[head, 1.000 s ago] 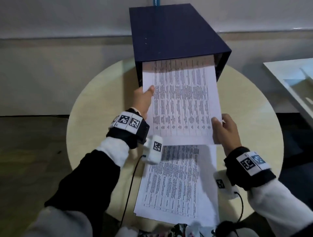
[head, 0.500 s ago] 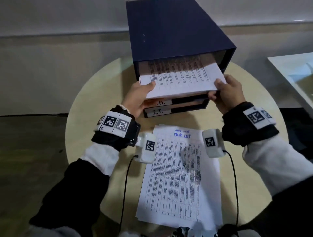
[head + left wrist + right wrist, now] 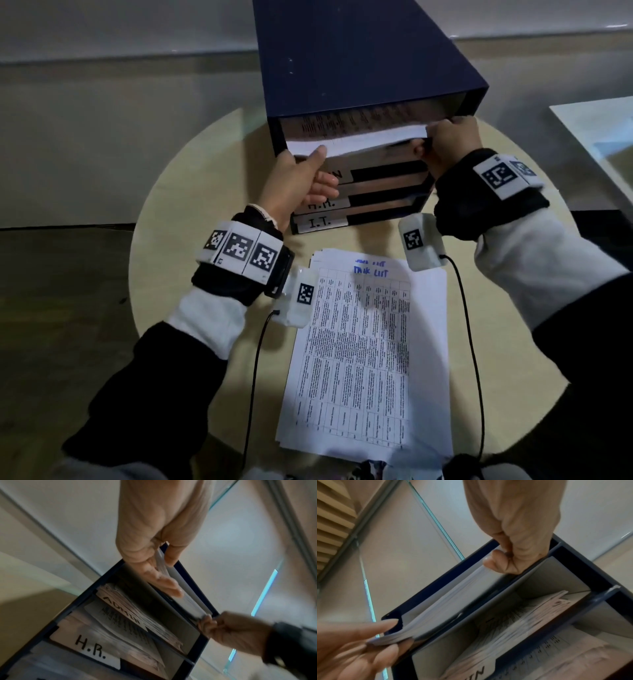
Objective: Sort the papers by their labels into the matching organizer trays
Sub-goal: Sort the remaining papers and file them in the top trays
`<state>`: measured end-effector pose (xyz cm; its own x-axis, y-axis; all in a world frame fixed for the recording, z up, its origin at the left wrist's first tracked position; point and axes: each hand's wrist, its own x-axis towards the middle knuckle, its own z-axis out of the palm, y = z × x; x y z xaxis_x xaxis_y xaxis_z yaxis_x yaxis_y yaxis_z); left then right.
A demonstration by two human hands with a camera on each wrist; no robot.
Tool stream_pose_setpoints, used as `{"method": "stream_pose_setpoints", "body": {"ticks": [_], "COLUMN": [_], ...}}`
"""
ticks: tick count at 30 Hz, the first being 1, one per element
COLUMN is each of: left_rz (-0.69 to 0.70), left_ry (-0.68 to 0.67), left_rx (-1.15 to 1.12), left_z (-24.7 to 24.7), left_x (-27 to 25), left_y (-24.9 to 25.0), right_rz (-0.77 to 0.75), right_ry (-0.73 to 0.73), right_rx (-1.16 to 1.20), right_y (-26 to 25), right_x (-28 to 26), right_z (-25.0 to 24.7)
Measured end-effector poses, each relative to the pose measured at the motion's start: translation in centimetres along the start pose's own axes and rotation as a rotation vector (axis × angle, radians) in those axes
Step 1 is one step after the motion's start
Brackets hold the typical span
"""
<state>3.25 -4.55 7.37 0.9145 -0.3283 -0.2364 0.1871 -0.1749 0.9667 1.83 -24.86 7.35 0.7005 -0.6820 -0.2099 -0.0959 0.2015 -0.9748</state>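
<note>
Round table (image 3: 178,205): both hands pinch paper bundle (image 3: 359,142) edges at organizer's (image 3: 342,61) top tray.

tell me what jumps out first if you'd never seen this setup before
The dark blue organizer stands at the far side of the round table, its trays tagged ADMIN, H.R. and I.T. Both hands hold a paper bundle at the top tray's mouth: the left hand at its left corner, the right hand pinching its right corner. Nearer the person lies a stack of printed sheets, handwritten in blue on top.
</note>
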Motion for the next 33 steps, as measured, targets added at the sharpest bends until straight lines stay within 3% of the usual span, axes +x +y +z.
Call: {"method": "stream_pose_setpoints", "body": {"ticks": [3, 10, 25, 33], "left_rz": [0.050, 0.115, 0.167, 0.200], "left_ry": [-0.040, 0.086, 0.103, 0.114], "left_rx": [0.110, 0.243, 0.388, 0.342], "left_z": [0.4, 1.1, 1.1, 1.2], "left_x": [-0.1, 1.1, 2.7, 2.2], "left_y": [-0.2, -0.6, -0.9, -1.7], "right_rz": [-0.028, -0.022, -0.060, -0.070], "right_ry": [0.014, -0.054, -0.160, -0.249], "right_rx": [0.008, 0.138, 0.022, 0.005], "right_y": [-0.3, 0.4, 0.7, 1.1], "right_x": [0.4, -0.9, -1.6, -2.5], "right_z": [0.8, 1.2, 2.7, 1.7]}}
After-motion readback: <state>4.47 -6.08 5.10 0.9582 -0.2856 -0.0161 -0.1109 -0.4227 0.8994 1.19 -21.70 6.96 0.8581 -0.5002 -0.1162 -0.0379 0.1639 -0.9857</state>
